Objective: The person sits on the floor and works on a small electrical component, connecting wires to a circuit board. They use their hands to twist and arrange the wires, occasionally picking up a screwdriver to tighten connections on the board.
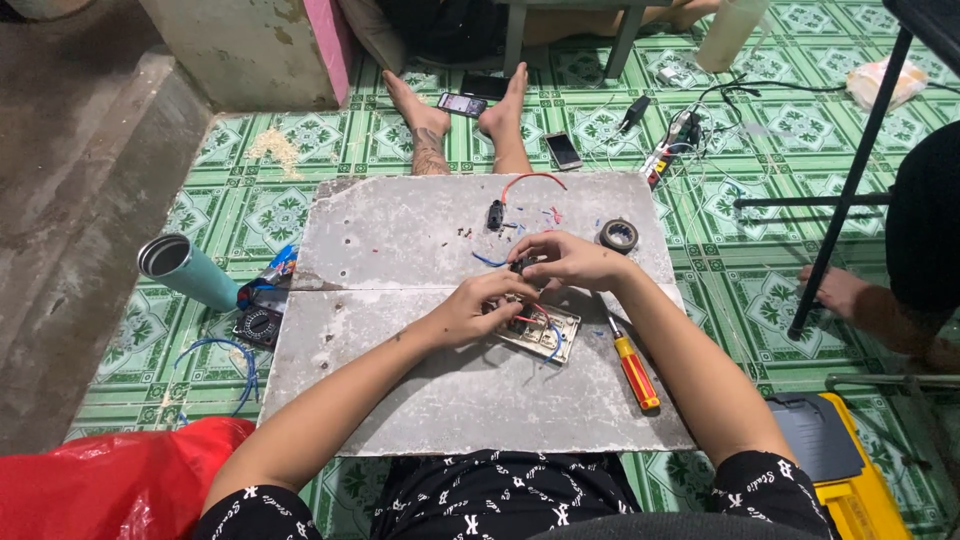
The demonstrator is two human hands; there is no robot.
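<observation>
Left hand (pixel 478 308) pins the light, rigid beige plastic switch plate (pixel 545 335); right hand (pixel 562 262) seemingly pinches a small black part.

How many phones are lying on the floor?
2: one phone with a lit screen between a person's feet, another phone dark, just right of them. More may be hidden.
</observation>
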